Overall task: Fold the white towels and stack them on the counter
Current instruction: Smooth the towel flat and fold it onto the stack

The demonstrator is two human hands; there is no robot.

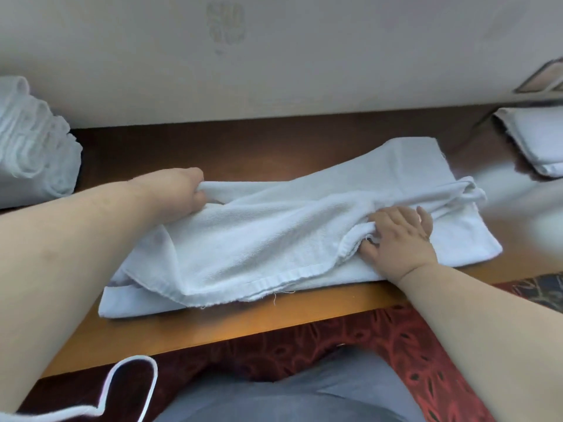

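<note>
A white towel (274, 239) lies lengthwise across the wooden counter (213, 327) in front of me, partly doubled over, its upper layer rumpled and its hemmed edge near the counter's front lip. My left hand (185, 193) pinches a fold of it at the far left corner. My right hand (402, 236) grips a bunched fold near the right end, fingers curled into the cloth. A pile of rolled towels (33, 141) sits at the far left, a folded stack (536, 138) at the far right, both against the pale wall (304, 56).
</note>
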